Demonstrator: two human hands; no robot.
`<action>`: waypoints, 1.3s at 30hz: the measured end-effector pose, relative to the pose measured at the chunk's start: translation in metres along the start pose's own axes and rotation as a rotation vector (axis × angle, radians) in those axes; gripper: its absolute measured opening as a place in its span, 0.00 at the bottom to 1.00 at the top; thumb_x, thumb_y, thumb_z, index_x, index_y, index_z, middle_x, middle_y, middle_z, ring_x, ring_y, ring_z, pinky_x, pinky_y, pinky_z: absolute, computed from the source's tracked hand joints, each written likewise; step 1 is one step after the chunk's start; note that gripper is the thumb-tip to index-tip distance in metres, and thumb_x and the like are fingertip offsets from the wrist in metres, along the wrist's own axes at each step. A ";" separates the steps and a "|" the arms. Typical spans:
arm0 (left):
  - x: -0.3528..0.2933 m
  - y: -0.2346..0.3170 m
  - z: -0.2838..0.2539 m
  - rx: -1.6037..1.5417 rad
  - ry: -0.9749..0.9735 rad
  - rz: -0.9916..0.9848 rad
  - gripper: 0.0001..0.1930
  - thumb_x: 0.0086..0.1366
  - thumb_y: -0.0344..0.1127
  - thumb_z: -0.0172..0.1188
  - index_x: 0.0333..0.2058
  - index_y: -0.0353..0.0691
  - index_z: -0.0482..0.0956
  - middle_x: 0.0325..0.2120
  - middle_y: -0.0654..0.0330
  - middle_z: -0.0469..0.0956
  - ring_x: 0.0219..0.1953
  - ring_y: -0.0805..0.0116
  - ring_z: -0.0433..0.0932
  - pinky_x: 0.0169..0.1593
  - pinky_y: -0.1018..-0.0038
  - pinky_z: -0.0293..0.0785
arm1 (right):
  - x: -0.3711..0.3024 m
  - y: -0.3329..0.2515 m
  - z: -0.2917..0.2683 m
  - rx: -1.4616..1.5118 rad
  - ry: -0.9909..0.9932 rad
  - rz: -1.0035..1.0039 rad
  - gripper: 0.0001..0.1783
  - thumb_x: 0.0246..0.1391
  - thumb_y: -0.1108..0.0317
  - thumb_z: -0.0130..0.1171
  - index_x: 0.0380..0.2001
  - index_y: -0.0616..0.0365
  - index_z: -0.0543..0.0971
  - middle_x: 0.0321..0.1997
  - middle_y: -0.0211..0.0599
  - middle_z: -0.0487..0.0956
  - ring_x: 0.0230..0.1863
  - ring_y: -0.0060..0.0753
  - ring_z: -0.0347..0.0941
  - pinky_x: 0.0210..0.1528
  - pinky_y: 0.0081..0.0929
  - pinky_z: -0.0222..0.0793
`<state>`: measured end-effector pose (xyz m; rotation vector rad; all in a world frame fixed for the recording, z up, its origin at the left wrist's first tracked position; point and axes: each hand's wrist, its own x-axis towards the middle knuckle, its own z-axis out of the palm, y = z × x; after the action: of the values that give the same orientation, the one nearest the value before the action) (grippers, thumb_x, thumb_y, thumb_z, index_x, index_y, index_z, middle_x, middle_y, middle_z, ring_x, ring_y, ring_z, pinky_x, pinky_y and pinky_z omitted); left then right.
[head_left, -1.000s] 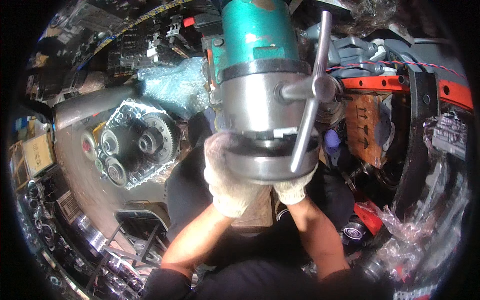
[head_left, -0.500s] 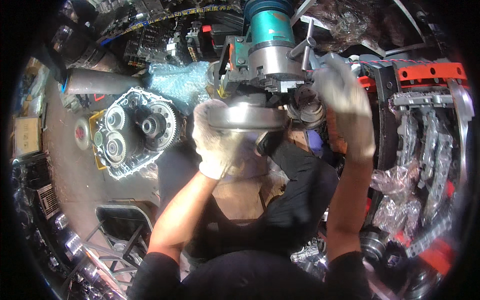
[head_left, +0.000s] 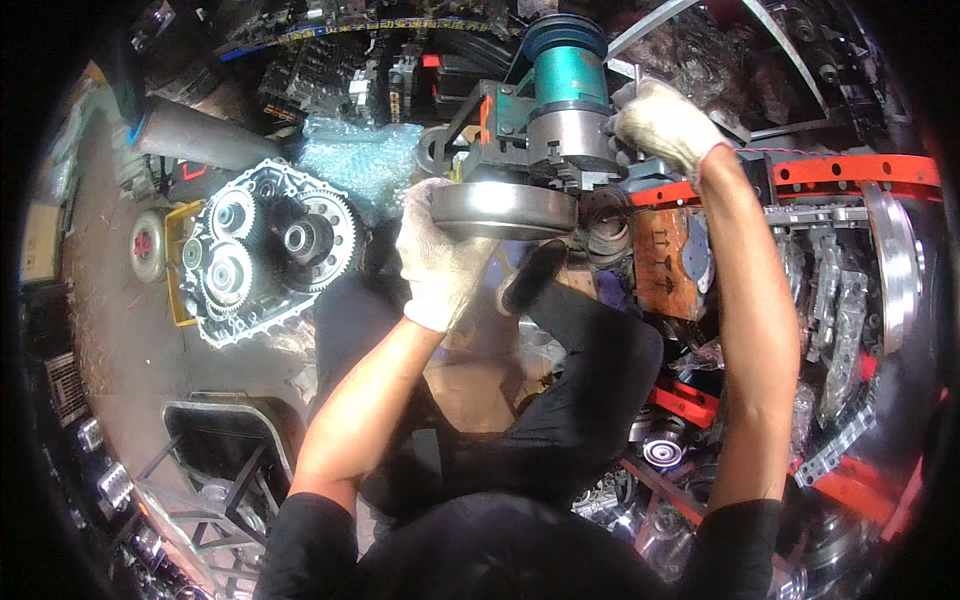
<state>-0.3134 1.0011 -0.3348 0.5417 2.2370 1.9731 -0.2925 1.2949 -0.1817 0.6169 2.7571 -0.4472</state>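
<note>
My left hand [head_left: 432, 262], in a white work glove, grips the left side of a round, shiny metal drum [head_left: 508, 208] with smooth walls. It holds the drum just below a steel chuck [head_left: 574, 138] on a green machine [head_left: 570, 76] with a dark pulley at its top. Whether the drum touches the chuck jaws cannot be made out. My right hand [head_left: 668, 128], gloved too, is closed at the chuck's right side, around the handle of the chuck key, which it mostly covers.
At left lies an open gearbox housing [head_left: 265, 325] with several gears, beside bubble wrap [head_left: 362, 165]. A black tray [head_left: 225, 412] sits lower left. Orange rails [head_left: 850, 172], wrapped metal parts [head_left: 826, 290] and a wooden block [head_left: 660, 262] with arrow marks stand at right.
My right hand has moved up from the chuck's lower right onto the chuck key. The left hand still holds the drum, now tilted a little differently. The whole view has shifted slightly.
</note>
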 end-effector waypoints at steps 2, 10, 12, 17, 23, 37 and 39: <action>0.001 0.002 0.000 -0.037 0.013 0.003 0.31 0.55 0.36 0.82 0.54 0.38 0.76 0.42 0.54 0.84 0.44 0.63 0.84 0.51 0.66 0.81 | 0.006 0.001 0.005 -0.242 0.067 -0.066 0.11 0.55 0.66 0.64 0.32 0.63 0.87 0.27 0.44 0.85 0.28 0.37 0.82 0.34 0.36 0.76; 0.003 0.004 -0.002 -0.010 0.074 -0.035 0.33 0.52 0.39 0.83 0.53 0.37 0.77 0.41 0.51 0.86 0.42 0.58 0.86 0.50 0.63 0.82 | 0.003 -0.007 0.008 -0.889 0.048 -0.153 0.21 0.64 0.50 0.64 0.30 0.56 0.89 0.27 0.37 0.88 0.36 0.41 0.87 0.48 0.39 0.80; 0.004 0.003 -0.003 -0.005 0.077 -0.056 0.32 0.52 0.38 0.83 0.53 0.37 0.77 0.40 0.51 0.86 0.42 0.58 0.86 0.50 0.63 0.82 | -0.002 -0.013 0.005 -0.700 0.018 -0.059 0.20 0.65 0.51 0.63 0.31 0.56 0.89 0.26 0.36 0.88 0.35 0.38 0.87 0.48 0.38 0.80; 0.007 0.003 -0.004 -0.039 0.088 -0.076 0.31 0.52 0.37 0.83 0.52 0.35 0.79 0.41 0.50 0.86 0.42 0.58 0.86 0.49 0.64 0.82 | -0.009 -0.024 -0.005 -0.438 -0.023 0.061 0.18 0.64 0.55 0.66 0.30 0.61 0.89 0.25 0.43 0.87 0.25 0.35 0.86 0.43 0.35 0.81; 0.006 0.000 -0.009 -0.052 0.118 -0.045 0.33 0.50 0.32 0.80 0.55 0.35 0.76 0.44 0.46 0.85 0.46 0.52 0.86 0.54 0.61 0.81 | 0.013 -0.027 -0.002 0.651 -0.027 0.477 0.10 0.51 0.65 0.64 0.29 0.63 0.83 0.30 0.45 0.83 0.24 0.33 0.79 0.24 0.32 0.74; 0.018 -0.008 -0.021 -0.065 0.181 -0.096 0.38 0.45 0.34 0.84 0.55 0.35 0.75 0.46 0.42 0.84 0.49 0.44 0.85 0.55 0.56 0.81 | 0.033 -0.006 0.027 -0.627 0.424 0.288 0.24 0.57 0.59 0.53 0.44 0.64 0.89 0.51 0.62 0.85 0.55 0.61 0.83 0.61 0.49 0.77; 0.019 -0.006 -0.024 -0.066 0.167 -0.066 0.38 0.45 0.34 0.83 0.55 0.35 0.75 0.46 0.42 0.84 0.49 0.44 0.85 0.54 0.56 0.81 | 0.030 -0.011 0.024 -0.634 0.397 0.304 0.24 0.56 0.60 0.53 0.44 0.63 0.89 0.50 0.63 0.85 0.55 0.61 0.83 0.62 0.49 0.77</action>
<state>-0.3394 0.9840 -0.3338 0.3025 2.2408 2.1215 -0.3185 1.2881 -0.2114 0.9973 2.8336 0.6593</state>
